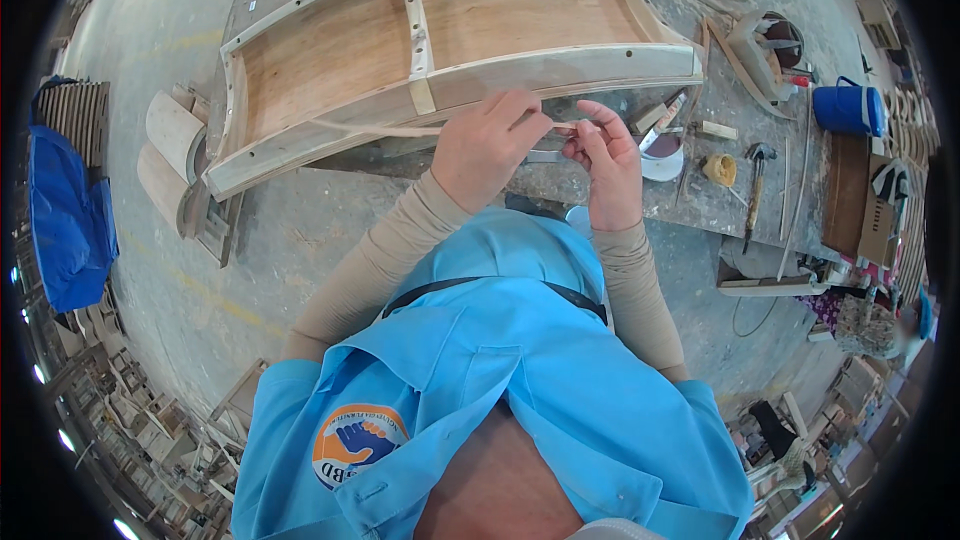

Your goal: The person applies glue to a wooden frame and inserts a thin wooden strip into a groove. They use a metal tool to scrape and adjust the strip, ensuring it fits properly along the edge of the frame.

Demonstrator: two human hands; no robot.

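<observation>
The thin wooden strip (pixel 395 131) lay crosswise between the person's two hands, its long free end reaching toward 9 o'clock across the near rail of the curved wooden frame (pixel 560 70); whether it touched that rail could not be told. The left hand (pixel 490 145) was turned back-up, its fingers bent and closed around the strip, its sleeved forearm slanting down toward 7 o'clock. The right hand (pixel 608 155) stood more upright, fingers curled toward 10 o'clock, thumb and fingertips pinching the strip's short end; its forearm dropped toward 5 o'clock. Both elbows were bent, with the hands near each other before the waist. From the right hand, a yellow tub (pixel 719 170) and a claw hammer (pixel 757 180) lay around 3 o'clock on the workbench (pixel 660 202).
</observation>
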